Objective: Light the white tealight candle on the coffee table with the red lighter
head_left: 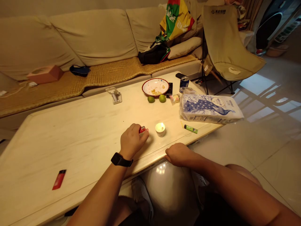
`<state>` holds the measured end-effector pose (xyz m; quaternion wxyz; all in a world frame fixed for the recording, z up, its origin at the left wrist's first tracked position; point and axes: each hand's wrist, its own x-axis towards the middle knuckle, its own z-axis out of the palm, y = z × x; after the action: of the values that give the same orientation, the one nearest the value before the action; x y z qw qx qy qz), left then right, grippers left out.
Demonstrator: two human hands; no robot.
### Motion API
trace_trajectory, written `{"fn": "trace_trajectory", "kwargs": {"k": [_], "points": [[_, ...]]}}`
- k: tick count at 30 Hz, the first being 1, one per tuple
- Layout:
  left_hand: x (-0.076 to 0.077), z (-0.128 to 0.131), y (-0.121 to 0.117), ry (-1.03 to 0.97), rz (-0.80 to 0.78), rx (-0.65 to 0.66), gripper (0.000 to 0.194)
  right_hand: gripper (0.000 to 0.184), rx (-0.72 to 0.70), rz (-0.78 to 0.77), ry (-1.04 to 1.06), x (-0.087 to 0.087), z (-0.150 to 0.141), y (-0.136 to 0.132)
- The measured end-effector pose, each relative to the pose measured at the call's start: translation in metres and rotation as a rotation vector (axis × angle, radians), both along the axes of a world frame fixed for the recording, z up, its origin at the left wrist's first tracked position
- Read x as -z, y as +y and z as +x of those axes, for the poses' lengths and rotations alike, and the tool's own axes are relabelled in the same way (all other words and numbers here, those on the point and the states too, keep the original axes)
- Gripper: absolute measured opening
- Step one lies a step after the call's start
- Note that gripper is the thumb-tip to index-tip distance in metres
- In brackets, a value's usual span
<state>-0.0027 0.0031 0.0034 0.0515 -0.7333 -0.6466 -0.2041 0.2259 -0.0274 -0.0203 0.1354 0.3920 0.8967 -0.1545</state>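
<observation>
My left hand (pixel 133 142), with a black watch on its wrist, is closed around a red lighter (pixel 142 129); only the lighter's metal end shows. Just right of it a small white cup candle (pixel 160 129) stands upright on the table, glowing with a flame. My right hand (pixel 179 154) is closed at the table's front edge, its fingers curled under, and whatever it may hold is hidden. A green lighter (pixel 191 129) lies beyond the right hand. Another red lighter (pixel 58 180), with a black top, lies at the table's left front.
Across the pale table (pixel 77 131) are a red-rimmed plate (pixel 151 85) with scraps, two limes (pixel 162 98), a blue can (pixel 184 84), a large tissue pack (pixel 211 108) and a white plastic piece (pixel 114 95). Behind run a sofa (pixel 94 36) and a folding chair (pixel 222 40).
</observation>
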Motion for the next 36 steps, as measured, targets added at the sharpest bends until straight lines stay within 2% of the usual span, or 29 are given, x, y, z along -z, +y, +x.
{"fn": "trace_trajectory", "kwargs": {"k": [19,26,36], "points": [[0.001,0.004,0.0,0.01,0.025,0.02,0.027,0.041,-0.001,0.012,-0.002,-0.003,-0.001,-0.001],[0.0,0.023,0.002,0.015,0.035,0.084,0.028,0.042,-0.014,0.009,-0.008,-0.002,-0.002,0.0],[-0.002,0.05,0.011,0.127,0.054,0.138,0.026,0.039,-0.006,0.035,0.026,0.0,0.002,-0.003]]}}
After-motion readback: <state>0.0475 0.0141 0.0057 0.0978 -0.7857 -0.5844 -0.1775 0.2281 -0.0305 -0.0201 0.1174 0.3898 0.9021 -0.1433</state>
